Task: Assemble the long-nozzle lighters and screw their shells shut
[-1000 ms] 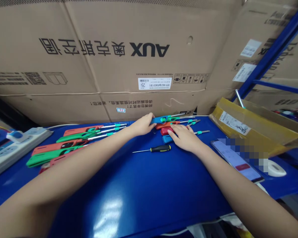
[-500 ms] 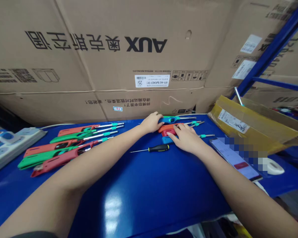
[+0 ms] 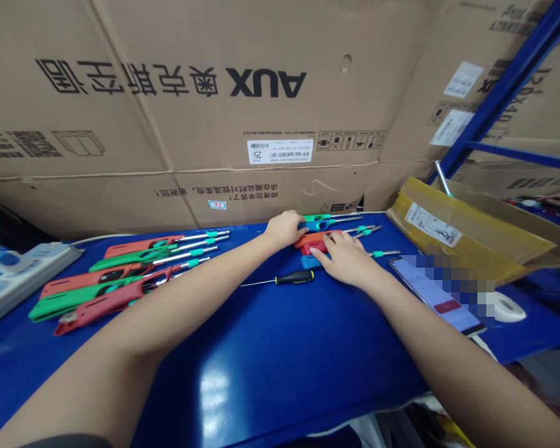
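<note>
At the back of the table, my left hand (image 3: 284,229) is curled over the handle end of a blue gas lighter (image 3: 321,224). A green lighter (image 3: 316,218) lies just behind that one. My right hand (image 3: 348,256) covers several lighters lying side by side. Its thumb is on the red lighter (image 3: 305,249) and its forefinger reaches the orange lighter (image 3: 315,238); its other fingers are partly hidden. A blue lighter (image 3: 310,262) lies under the near side of this hand. All their metal nozzles point right. In front lies a black-and-yellow screwdriver (image 3: 295,277).
Red and green lighters (image 3: 74,303) lie in a row at left, beside a white power strip (image 3: 25,277). At right are a phone (image 3: 436,298), a white partly blurred object (image 3: 508,308) and an open yellow-taped carton (image 3: 476,233). A large cardboard box (image 3: 168,137) walls the back.
The view has shifted slightly, so everything sits a little further left. Both hands stay at the same lighters, with hardly any movement.
</note>
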Tool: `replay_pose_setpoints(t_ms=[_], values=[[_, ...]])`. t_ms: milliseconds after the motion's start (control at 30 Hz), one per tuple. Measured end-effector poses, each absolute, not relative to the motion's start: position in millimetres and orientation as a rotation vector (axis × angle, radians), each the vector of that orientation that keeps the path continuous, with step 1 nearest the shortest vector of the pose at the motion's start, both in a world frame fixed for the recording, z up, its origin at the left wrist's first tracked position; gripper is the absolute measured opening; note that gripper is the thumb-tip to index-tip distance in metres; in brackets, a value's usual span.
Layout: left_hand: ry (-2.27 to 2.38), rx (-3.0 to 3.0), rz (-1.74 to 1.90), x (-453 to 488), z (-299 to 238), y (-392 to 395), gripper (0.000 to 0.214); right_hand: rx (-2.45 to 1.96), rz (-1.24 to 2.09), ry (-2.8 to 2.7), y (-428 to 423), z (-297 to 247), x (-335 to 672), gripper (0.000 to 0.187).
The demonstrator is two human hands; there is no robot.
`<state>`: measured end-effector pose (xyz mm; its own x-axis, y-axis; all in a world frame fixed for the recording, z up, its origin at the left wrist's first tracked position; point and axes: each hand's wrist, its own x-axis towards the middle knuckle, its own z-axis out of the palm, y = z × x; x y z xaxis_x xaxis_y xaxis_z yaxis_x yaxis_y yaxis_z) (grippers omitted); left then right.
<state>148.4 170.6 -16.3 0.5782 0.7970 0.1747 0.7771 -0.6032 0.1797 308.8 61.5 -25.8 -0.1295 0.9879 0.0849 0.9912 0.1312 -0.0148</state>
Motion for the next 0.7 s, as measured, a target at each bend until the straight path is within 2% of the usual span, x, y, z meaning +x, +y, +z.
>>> replay_pose_setpoints(t_ms=[167,233,367,433,567,700], values=[[1.270,2.769,0.471,145.6,-11.7,163.8,0.036,-2.023,-0.071,-2.287,58.8,-19.1,309.7,0.064],[1.124,2.808,0.514,142.3,-9.0,159.7,0.033,-2.026,-0.081,-2.268,57.6,-13.0,313.6,0.053],[0.790,2.851,0.545,132.9,-3.0,147.6,0.015,-1.990,-0.054,-2.316,53.3,0.9,327.8,0.029],[0.664,2.848,0.526,128.3,-1.1,139.9,0.015,-1.921,0.013,-2.422,50.2,5.9,334.1,0.022],[0.557,2.831,0.460,124.8,-1.8,122.8,0.021,-1.850,0.096,-2.561,46.9,9.0,337.8,0.030],[0.697,2.821,0.439,129.9,-6.1,108.2,0.027,-1.879,0.065,-2.565,49.5,6.6,335.5,0.033]])
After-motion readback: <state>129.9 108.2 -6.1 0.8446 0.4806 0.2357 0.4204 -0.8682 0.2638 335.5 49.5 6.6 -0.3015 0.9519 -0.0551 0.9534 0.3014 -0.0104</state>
